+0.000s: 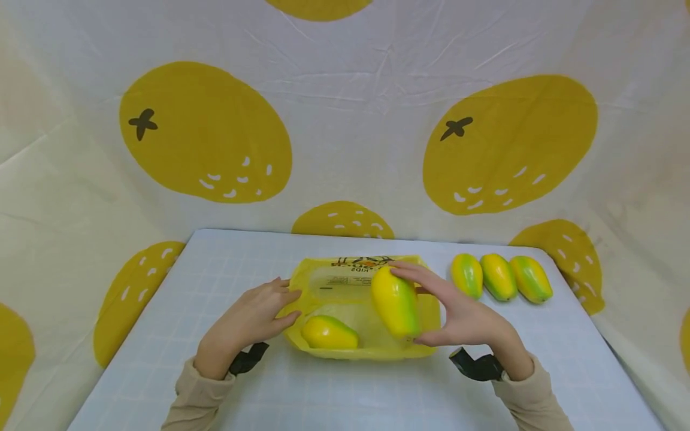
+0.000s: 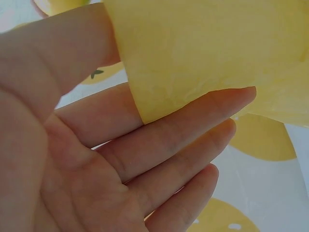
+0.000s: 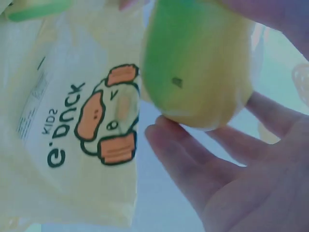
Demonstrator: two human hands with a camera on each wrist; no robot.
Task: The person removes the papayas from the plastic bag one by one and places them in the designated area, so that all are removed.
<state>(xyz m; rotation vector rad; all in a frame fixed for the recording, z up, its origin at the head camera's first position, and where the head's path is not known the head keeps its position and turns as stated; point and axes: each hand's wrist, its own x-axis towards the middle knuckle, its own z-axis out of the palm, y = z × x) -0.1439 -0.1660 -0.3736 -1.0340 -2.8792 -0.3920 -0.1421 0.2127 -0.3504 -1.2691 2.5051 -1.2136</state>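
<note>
A yellow plastic bag (image 1: 345, 353) lies with its mouth spread open on the table, one papaya (image 1: 329, 333), yellow with some green, inside at its front left. My left hand (image 1: 259, 314) is at the bag's left edge. Its thumb and index finger reach behind the plastic, while the other fingers lie straight along the outside, as the left wrist view shows. Above the bag's right part, my right hand (image 1: 460, 308) grips another yellow-and-green papaya (image 1: 396, 302) between thumb and fingers. The right wrist view shows this papaya's rounded end (image 3: 198, 96) beside the bag's printed duck (image 3: 108, 116).
Three more papayas (image 1: 498, 276) lie side by side at the back right of the white table (image 1: 162, 335). Behind it hangs a pale cloth (image 1: 356, 137) printed with big yellow fruit. Dark straps (image 1: 477, 365) circle both wrists.
</note>
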